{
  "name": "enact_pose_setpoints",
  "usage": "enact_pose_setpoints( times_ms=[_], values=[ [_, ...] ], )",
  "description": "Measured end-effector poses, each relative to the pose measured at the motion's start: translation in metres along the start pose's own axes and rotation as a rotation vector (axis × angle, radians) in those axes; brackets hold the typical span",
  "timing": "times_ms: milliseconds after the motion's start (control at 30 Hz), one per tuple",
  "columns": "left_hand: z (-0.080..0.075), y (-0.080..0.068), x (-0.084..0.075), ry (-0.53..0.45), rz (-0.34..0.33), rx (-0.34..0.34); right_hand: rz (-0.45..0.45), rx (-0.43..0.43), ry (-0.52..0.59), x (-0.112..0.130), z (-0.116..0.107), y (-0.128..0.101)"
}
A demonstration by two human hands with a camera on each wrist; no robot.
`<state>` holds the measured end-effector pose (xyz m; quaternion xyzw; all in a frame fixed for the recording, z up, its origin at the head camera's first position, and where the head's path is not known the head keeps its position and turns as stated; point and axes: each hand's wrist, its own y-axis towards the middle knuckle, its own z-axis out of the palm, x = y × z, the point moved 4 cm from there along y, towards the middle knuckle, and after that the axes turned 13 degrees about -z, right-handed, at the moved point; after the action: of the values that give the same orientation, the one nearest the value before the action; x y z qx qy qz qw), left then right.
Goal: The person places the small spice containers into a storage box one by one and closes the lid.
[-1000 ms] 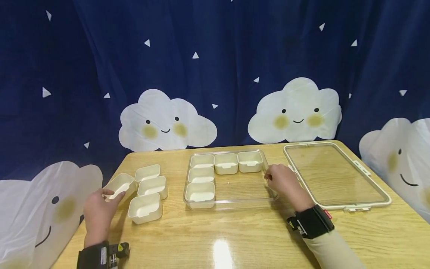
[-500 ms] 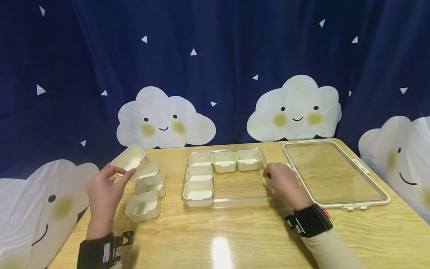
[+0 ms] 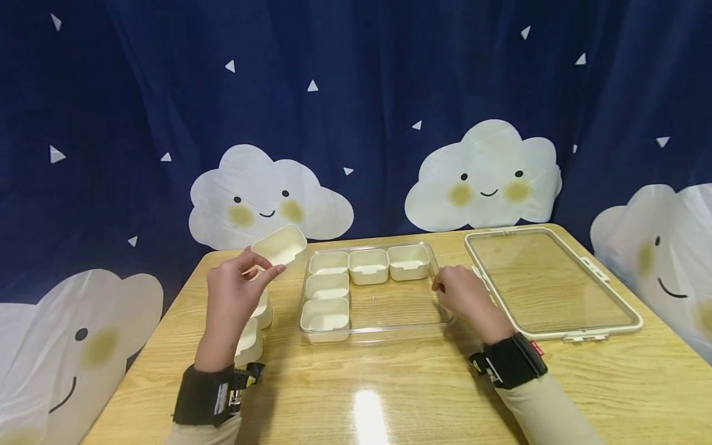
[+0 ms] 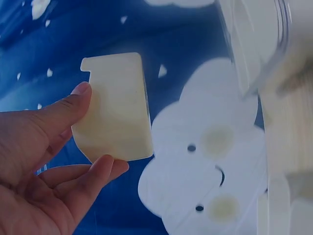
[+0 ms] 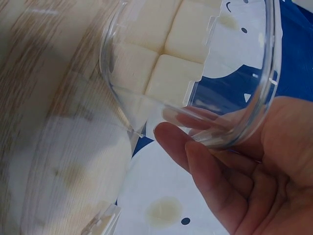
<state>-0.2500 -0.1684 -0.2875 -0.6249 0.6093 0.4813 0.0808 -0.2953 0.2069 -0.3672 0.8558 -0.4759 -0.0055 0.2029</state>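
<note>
Risk assessment: small cream insert cup (image 3: 279,245) held only by a fingertip pinch, thumb on one long wall and fingers (image 4: 100,169) on the other, with nothing beneath it. Likely to slip or rotate out of the pinch if the pressure eases, landing on the wooden table (image 3: 389,383) or on the cups already seated. Second risk: snagging on the rim of the clear tray (image 3: 378,334) during lowering, since the cup is tilted, open side up and toward the camera, rather than level. Third risk: tray sliding or lifting at its right edge under an uneven pull from the steadying hand.

Left hand (image 3: 233,296): raised above the table, wrist bent upward, forearm rising from the near left edge. Grip closed around the cup walls, palm clear of the cup. Cup located in the air just left of the tray's far-left corner, not touching it.

Right hand (image 3: 464,296): resting at the tray's right edge, fingers (image 5: 205,161) curled under and around the clear rim, thumb hidden in the wrist view. Hold firm on the rim, nothing else in it.

Tray contents: five insert cups (image 3: 334,290) in an L along the far and left sides. Remaining loose cups (image 3: 253,334) partly hidden behind the left forearm. Clear lid (image 3: 547,284) lying flat to the right, apart from the tray.
</note>
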Motion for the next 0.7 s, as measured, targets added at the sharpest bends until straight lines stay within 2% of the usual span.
enact_pose_setpoints(
  times_ms=[200, 367, 567, 700],
  values=[
    [0.029, -0.005, -0.015, 0.066, 0.030, 0.091, 0.021, 0.013, -0.001, 0.000, 0.000, -0.001],
    [0.053, -0.009, -0.023, 0.042, 0.036, 0.151, 0.023, 0.004, -0.006, 0.000, -0.001, -0.001],
    [0.076, -0.014, -0.037, -0.009, 0.065, 0.145, 0.022, 0.006, -0.012, 0.000, 0.000, -0.001],
    [0.092, -0.015, -0.047, 0.004, 0.084, 0.145, 0.027, 0.013, -0.010, 0.000, 0.000, -0.001]
  ],
)
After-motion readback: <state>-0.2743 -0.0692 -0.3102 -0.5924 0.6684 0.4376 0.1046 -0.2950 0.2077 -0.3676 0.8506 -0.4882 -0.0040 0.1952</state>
